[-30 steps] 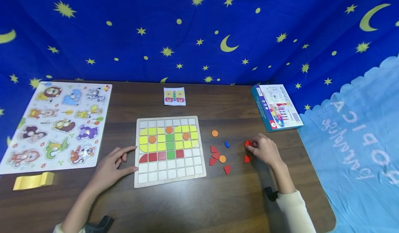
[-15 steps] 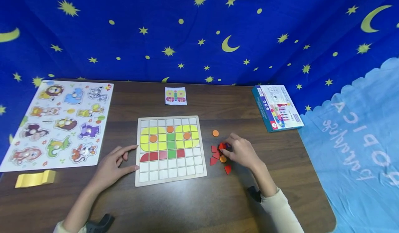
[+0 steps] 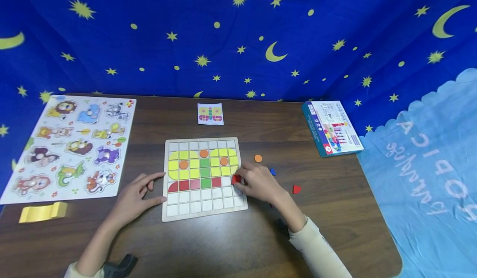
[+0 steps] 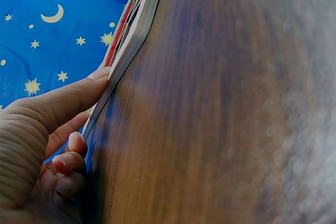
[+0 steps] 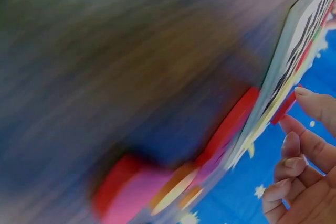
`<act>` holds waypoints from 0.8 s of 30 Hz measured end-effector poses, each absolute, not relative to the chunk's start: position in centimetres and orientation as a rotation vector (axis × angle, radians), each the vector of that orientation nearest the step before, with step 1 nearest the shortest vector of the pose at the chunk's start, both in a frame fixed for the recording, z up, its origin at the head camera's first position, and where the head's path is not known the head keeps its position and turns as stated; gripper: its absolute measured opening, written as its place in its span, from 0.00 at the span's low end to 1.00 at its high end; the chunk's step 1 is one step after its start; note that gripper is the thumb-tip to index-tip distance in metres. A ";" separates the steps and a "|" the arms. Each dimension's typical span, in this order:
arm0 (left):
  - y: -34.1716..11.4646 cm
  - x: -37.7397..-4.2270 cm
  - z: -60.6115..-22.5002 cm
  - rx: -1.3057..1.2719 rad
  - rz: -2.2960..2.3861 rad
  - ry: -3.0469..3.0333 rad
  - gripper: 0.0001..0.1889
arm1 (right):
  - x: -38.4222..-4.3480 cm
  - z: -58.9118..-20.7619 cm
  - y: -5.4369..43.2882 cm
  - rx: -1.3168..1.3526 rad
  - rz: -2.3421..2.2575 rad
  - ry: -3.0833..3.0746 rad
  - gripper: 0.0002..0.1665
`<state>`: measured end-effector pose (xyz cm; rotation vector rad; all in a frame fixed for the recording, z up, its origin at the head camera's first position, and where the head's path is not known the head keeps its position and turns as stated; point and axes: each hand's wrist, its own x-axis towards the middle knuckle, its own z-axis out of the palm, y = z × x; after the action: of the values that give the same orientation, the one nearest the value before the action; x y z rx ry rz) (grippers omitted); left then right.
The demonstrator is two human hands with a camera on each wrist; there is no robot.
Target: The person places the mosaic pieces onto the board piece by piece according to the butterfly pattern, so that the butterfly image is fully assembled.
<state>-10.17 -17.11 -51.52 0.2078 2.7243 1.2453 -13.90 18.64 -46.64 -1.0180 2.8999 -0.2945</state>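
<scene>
A wooden grid board [image 3: 206,206] lies mid-table. Yellow, green, red and orange pieces fill part of it; its lower rows show white cells. My left hand [image 3: 128,203] touches the board's left edge with thumb and index finger spread apart. In the left wrist view the thumb [image 4: 73,98] rests on the board's rim. Over the board's right side, my right hand [image 3: 257,183] pinches a red tile [image 3: 236,179] between thumb and index finger. The right wrist view shows this red tile [image 5: 286,106] just above the board; its full shape is partly hidden.
Right of the board lie an orange disc [image 3: 258,158], a blue piece [image 3: 273,171] and a red piece [image 3: 296,189]; my right hand hides others. A butterfly pattern card [image 3: 210,114] lies behind the board. An animal puzzle [image 3: 89,133], yellow block [image 3: 42,212] and box [image 3: 335,127] stand around.
My right hand has picked up a red tile from the table's right side and carried it left, over the loose pieces, to the board. The left hand has stayed at the board's edge.
</scene>
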 end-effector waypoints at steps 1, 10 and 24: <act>-17.1 -10.2 -51.5 0.206 1.242 2.724 0.33 | -13.9 -46.7 18.3 -1.042 -0.294 2.889 0.15; -17.0 -10.2 -51.5 0.190 1.229 2.724 0.33 | -14.3 -46.8 16.4 -1.136 -0.231 2.845 0.12; -17.0 -10.2 -51.5 0.207 1.233 2.735 0.33 | -14.4 -47.4 16.0 -1.122 -0.305 2.839 0.07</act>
<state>-10.17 -17.03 -51.48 0.2072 2.7347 1.2331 -14.42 16.02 -47.37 -1.1221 2.8388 -0.3051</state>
